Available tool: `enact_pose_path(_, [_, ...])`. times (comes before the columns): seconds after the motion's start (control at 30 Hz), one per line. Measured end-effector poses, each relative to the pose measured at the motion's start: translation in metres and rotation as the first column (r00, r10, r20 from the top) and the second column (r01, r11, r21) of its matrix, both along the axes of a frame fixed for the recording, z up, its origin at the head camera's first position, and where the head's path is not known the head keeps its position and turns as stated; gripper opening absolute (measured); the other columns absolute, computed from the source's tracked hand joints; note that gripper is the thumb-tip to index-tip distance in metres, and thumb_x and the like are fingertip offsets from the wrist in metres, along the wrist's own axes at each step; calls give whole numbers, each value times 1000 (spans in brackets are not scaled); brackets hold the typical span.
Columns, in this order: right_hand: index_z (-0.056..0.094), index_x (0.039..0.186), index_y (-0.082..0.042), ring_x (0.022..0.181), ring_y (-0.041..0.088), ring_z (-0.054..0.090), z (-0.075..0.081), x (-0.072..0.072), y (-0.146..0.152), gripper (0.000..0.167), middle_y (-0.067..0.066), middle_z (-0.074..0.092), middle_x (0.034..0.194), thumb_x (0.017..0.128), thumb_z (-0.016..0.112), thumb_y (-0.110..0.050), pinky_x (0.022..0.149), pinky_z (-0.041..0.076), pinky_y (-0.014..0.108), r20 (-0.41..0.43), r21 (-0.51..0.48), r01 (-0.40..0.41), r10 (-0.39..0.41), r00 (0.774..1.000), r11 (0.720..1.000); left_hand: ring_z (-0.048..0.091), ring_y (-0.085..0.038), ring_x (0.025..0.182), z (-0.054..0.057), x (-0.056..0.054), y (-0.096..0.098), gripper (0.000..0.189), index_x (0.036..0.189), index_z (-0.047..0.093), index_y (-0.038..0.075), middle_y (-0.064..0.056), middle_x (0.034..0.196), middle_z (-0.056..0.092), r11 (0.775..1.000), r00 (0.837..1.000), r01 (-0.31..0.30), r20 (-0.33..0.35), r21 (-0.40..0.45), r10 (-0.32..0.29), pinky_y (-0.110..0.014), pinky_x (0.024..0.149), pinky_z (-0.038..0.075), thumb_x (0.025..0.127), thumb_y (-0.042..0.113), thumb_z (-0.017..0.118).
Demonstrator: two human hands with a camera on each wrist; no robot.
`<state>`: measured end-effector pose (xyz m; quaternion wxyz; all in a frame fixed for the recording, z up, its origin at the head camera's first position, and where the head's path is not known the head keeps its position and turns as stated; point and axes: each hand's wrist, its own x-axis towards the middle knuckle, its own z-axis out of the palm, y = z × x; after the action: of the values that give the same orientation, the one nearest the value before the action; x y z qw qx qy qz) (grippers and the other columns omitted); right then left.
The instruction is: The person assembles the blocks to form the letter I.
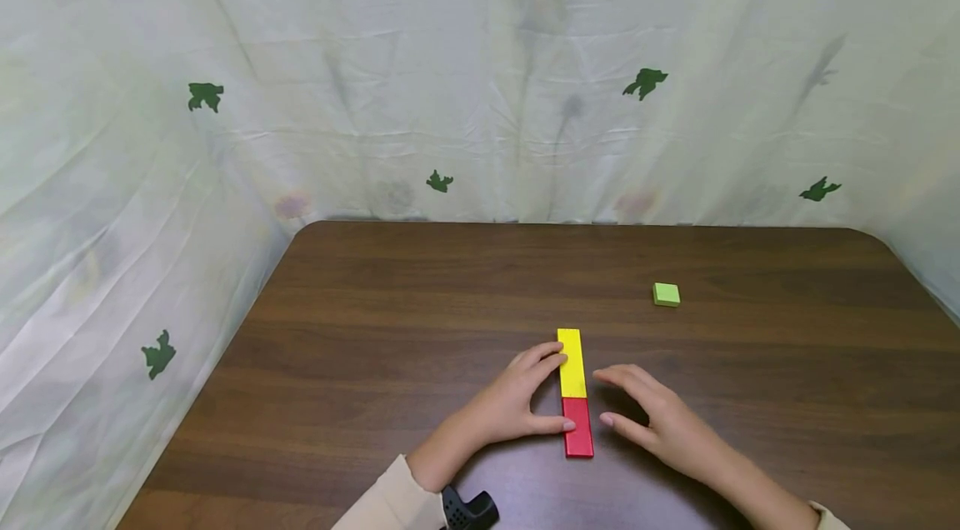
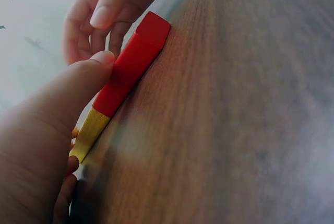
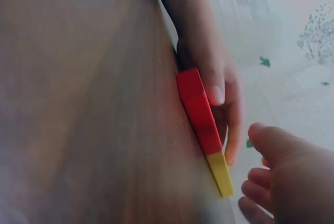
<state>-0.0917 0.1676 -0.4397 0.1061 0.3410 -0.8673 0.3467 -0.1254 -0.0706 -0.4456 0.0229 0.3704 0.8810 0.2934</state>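
Note:
In the head view a yellow block (image 1: 573, 372) and a red block (image 1: 579, 442) lie end to end on the table, forming one straight strip. My left hand (image 1: 510, 403) is at the strip's left side: the thumb rests on the red block and the fingertips touch the yellow block's left edge. To the right of the strip my right hand (image 1: 667, 423) hovers apart from it, fingers loosely bent and holding nothing. The left wrist view shows the left thumb against the side of the red block (image 2: 130, 65), with the yellow block (image 2: 90, 132) partly behind the fingers.
A small light green block (image 1: 666, 295) lies farther back on the right of the brown wooden table (image 1: 420, 288). Behind the table's far edge hangs a pale curtain (image 1: 480, 80) with dark green leaf-like shapes. A black device (image 1: 471, 511) is strapped to the left wrist.

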Motion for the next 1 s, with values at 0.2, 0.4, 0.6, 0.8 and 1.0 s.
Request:
enact_pose_path(0.2, [52, 121, -7, 106, 14, 51, 1, -10, 4, 52, -3, 52, 118, 75, 73, -15, 91, 35, 16, -36, -20, 26, -27, 999, 999, 30, -20, 125, 1, 0, 0, 77, 135, 39, 8, -2, 141, 29, 1000, 1000, -5, 7, -6, 5, -34, 98, 33, 76, 49, 65])
enact_pose_path(0.4, [50, 125, -6, 110, 15, 49, 3, -19, 7, 56, 0, 52, 121, 75, 73, -18, 92, 36, 21, -19, 0, 58, -58, 998, 998, 30, -19, 125, 1, 0, 0, 78, 135, 38, 9, -1, 142, 28, 1000, 1000, -9, 17, -8, 9, -34, 98, 32, 75, 50, 65])
enact_pose_path(0.6, [49, 126, -8, 110, 17, 49, 3, -28, 9, 62, 0, 53, 121, 71, 76, -12, 93, 30, 12, -52, -45, 88, -90, 995, 995, 30, -20, 125, 1, -1, 0, 78, 136, 38, 9, -2, 142, 28, 1000, 1000, -9, 23, -13, 9, -34, 98, 32, 76, 50, 65])
enact_pose_path(0.8, [50, 126, -7, 109, 19, 50, 2, -37, 11, 65, 0, 53, 121, 67, 78, -8, 92, 32, 13, -69, -62, 137, -141, 988, 989, 30, -20, 125, 2, 0, 0, 78, 135, 38, 9, -2, 142, 28, 1000, 1000, -10, 20, -18, 11, -34, 99, 31, 75, 51, 65])
enact_pose_path(1.0, [49, 126, -6, 109, 19, 50, 2, -48, 17, 64, 3, 53, 121, 68, 77, -10, 92, 35, 18, -79, -55, 189, -193, 978, 980, 30, -20, 125, 2, 0, 0, 78, 135, 39, 9, -2, 141, 29, 1000, 1000, -15, 14, -13, 15, -34, 98, 31, 75, 50, 65])
